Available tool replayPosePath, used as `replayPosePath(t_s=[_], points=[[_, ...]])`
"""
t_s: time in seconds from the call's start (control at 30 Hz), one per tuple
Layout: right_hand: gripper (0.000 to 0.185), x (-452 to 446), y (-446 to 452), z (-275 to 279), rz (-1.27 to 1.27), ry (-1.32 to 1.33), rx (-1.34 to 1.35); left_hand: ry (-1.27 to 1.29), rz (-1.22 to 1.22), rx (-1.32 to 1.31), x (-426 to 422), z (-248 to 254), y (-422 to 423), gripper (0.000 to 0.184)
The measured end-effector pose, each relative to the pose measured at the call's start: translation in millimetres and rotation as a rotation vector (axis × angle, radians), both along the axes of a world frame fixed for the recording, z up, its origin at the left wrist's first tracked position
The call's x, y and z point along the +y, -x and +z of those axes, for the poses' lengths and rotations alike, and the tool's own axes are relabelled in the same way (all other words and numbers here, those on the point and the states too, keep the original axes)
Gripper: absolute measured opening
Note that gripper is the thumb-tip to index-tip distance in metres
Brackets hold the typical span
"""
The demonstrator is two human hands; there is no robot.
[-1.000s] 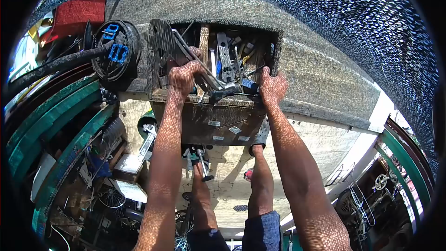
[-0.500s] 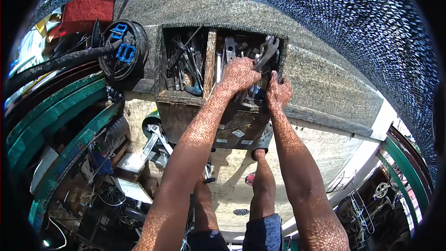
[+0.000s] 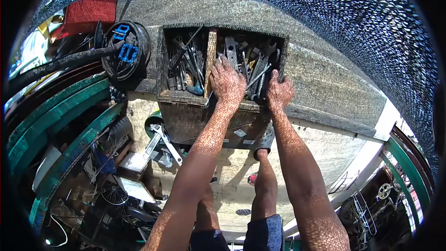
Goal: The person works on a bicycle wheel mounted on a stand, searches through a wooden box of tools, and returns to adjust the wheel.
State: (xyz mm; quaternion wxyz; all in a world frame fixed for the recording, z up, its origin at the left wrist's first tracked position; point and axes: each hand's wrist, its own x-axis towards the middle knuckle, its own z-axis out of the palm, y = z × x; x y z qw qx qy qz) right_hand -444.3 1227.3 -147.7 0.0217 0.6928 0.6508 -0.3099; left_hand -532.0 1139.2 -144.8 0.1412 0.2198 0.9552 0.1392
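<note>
A wooden tool drawer (image 3: pixel 186 96) with a divider (image 3: pixel 211 46) stands open in the bench. My left hand (image 3: pixel 227 81) lies over the right compartment beside the divider, fingers stretched out, some tips hidden among the tools. Near the drawer's front right corner, my right hand (image 3: pixel 280 93) is curled on the edge, its thumb pointing up. Between my hands lie a long metal rod (image 3: pixel 259 75) and several tools. An open-jawed wrench (image 3: pixel 270 49) rests at the right. In the left compartment are several wrenches (image 3: pixel 189 56) and a blue-handled tool (image 3: pixel 195 89).
Blue pedals (image 3: pixel 127 53) sit in a round black tray (image 3: pixel 109 72) left of the drawer. A red box (image 3: pixel 90 14) is behind it. Dark netting (image 3: pixel 325 9) hangs overhead. Green curved rails (image 3: pixel 55 116) stand left; bicycle parts (image 3: pixel 364 209) are at lower right.
My left hand has let go of the wrench it was lifting and moved left toward the divider. The wrench now lies lower in the compartment. My right hand stays at the drawer's edge.
</note>
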Motion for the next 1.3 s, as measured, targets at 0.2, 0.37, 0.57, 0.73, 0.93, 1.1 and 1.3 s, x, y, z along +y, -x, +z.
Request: replayPosePath(t_s=[0.2,0.37,0.57,0.73,0.93,1.1,1.3], points=[[0.074,0,0,-1,0.003,0.031,0.000,0.189,0.152,-0.183,17,-4,19,0.076],[0.075,2,2,0,0.016,0.022,-0.010,0.170,0.097,-0.207,12,-17,22,0.081],[0.076,1,-2,-5,0.061,0.012,-0.043,0.215,-0.023,-0.019,5,-18,2,0.080],[0.076,1,-1,-9,0.069,-0.019,-0.048,0.150,-0.056,-0.203,5,-18,18,0.072],[0.077,0,3,-1,0.070,-0.030,-0.020,0.114,-0.089,-0.130,-3,-25,20,0.060],[0.077,-2,-4,-8,0.080,-0.054,-0.038,0.060,-0.104,-0.278,-11,-5,23,0.036],[0.078,-1,1,-8,0.062,-0.037,-0.078,-0.236,0.364,-0.692,-27,56,65,0.025]])
